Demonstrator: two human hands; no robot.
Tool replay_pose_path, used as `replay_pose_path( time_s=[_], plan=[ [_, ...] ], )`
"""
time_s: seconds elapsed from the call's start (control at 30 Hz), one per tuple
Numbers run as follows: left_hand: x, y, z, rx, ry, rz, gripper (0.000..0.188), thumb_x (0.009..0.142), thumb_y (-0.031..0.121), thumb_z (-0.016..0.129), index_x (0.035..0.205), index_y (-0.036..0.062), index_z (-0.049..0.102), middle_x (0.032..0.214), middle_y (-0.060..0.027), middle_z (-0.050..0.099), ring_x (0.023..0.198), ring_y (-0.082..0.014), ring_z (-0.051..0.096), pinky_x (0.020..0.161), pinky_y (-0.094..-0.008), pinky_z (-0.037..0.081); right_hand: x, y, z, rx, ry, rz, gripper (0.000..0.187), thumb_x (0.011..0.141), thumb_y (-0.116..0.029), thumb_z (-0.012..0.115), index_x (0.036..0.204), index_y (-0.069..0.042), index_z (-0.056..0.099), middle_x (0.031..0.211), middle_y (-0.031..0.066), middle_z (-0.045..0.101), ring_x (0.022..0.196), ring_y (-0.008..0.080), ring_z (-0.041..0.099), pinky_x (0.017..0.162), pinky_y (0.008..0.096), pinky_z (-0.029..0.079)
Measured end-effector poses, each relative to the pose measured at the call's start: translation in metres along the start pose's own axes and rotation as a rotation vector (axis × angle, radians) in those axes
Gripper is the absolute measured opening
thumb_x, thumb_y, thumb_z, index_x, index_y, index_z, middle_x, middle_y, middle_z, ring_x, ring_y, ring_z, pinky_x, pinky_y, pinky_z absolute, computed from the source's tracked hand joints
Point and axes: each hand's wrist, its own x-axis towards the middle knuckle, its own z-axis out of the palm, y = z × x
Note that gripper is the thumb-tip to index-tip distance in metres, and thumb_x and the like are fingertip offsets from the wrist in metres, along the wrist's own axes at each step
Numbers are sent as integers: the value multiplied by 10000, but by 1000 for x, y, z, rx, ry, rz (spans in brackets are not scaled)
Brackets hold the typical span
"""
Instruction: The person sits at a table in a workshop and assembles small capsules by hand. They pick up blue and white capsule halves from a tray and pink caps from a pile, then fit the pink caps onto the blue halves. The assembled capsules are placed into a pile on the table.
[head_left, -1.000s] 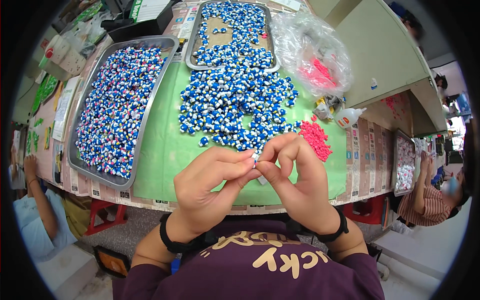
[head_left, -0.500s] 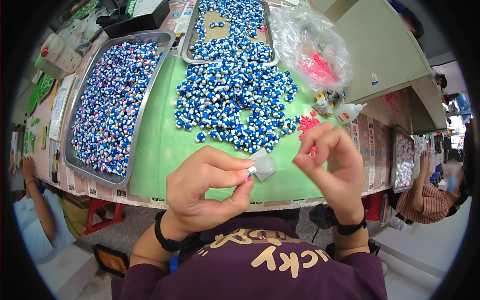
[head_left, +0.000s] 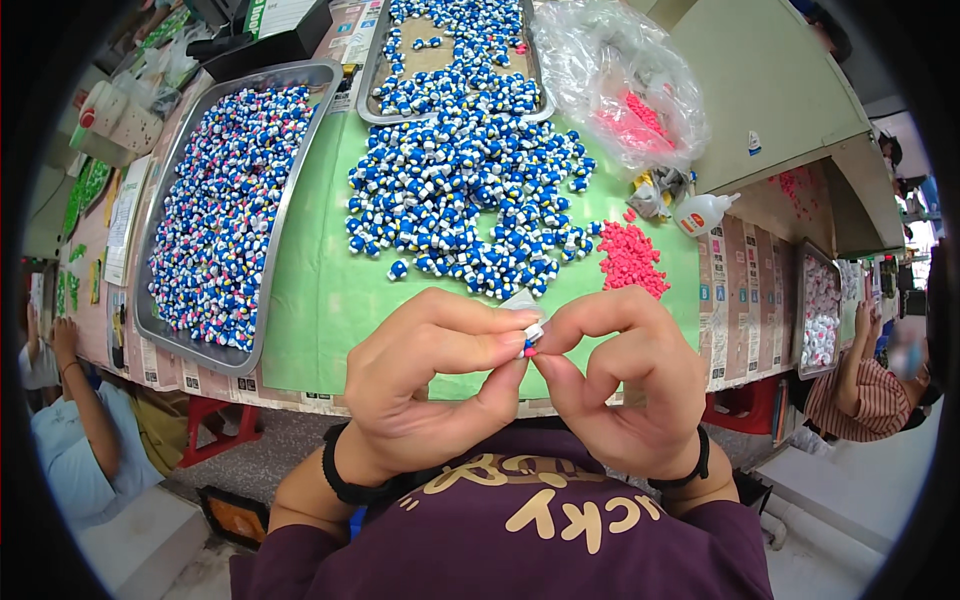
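My left hand pinches a small blue and white figurine between thumb and fingers. At the figurine's lower end shows a bit of pink. My right hand is closed in a pinch there, thumb and index fingertips against that pink piece; the fingertips partly hide it. Just behind my fingers, the corner of a clear square packet sticks out, the remainder covered by my hands. A heap of loose pink pieces lies beyond my right hand. Farther off spreads a large pile of blue and white figurines.
A metal tray full of figurines with pink bits stands at left; another tray stands at the back. At right are a clear plastic bag of pink pieces, a white squeeze bottle and a cabinet. People sit at both sides.
My right hand has come left and down from beside the pink heap to meet the figurine. My left hand has shifted slightly right with the figurine, covering most of the clear packet.
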Motion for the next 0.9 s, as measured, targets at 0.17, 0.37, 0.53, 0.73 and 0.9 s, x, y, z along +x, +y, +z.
replay_pose_path(
  time_s=[0.17,0.37,0.53,0.73,0.9],
  plan=[
    [-1,3,3,118,54,11,253,677,-115,708,887,-1,625,920,-178,667,793,-232,683,645,-278,556,-3,1,3,41,8,63,265,718,128,702,759,-33,495,799,122,592,669,189,574,535,269,457],
    [-3,8,0,210,76,17,250,659,-104,731,861,4,632,892,-161,678,738,-228,684,605,-263,554,-4,0,3,4,-91,97,330,786,112,675,734,-85,416,891,137,603,772,186,626,638,270,467],
    [-1,4,-3,167,14,5,231,689,-112,717,872,-3,630,900,-160,677,790,-229,683,656,-274,547,-3,5,5,82,-8,100,250,747,124,687,765,-28,490,829,115,607,702,198,594,564,273,472],
    [-6,-6,-20,173,76,-38,241,717,-142,670,898,7,617,905,-130,660,801,-211,657,703,-281,531,0,13,-20,38,-56,146,223,773,100,683,792,-36,507,864,101,622,753,184,605,648,284,489],
    [-31,-31,-119,495,462,-111,178,808,-106,606,944,8,595,903,-66,613,780,-127,579,732,-229,478,-27,49,-75,-220,-218,434,180,756,104,598,804,-17,475,789,103,563,729,229,578,660,319,460]
  ],
)
